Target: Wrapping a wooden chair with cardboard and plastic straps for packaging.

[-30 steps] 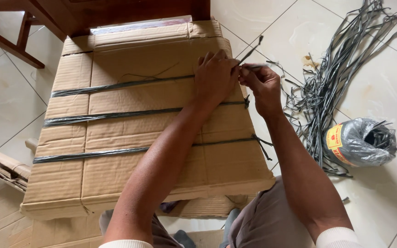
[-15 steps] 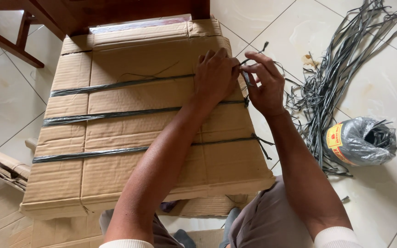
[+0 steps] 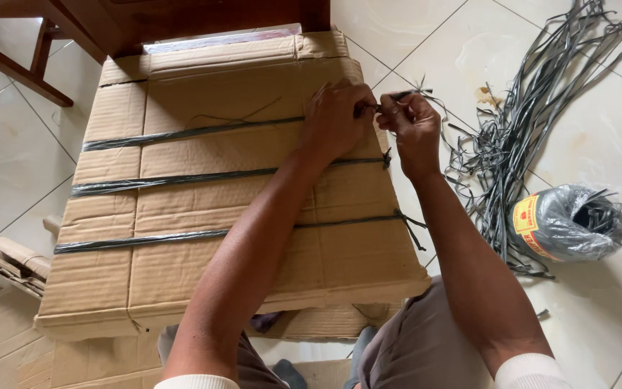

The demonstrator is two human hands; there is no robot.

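Both arms extended forward, left hand [image 3: 337, 119] and right hand [image 3: 413, 126] seemingly pinched, fingertips meeting

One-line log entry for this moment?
left hand: pinching dark strap at right edge of cardboard bundle | right hand: gripping strap end | strap roll: on floor, right

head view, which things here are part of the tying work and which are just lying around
In use:
left hand
right hand
dark grey plastic strap end pinched between both hands
flat brown cardboard bundle

Lying about:
grey roll of plastic strapping
loose tangle of grey strap lengths
cardboard scraps
dark wooden furniture
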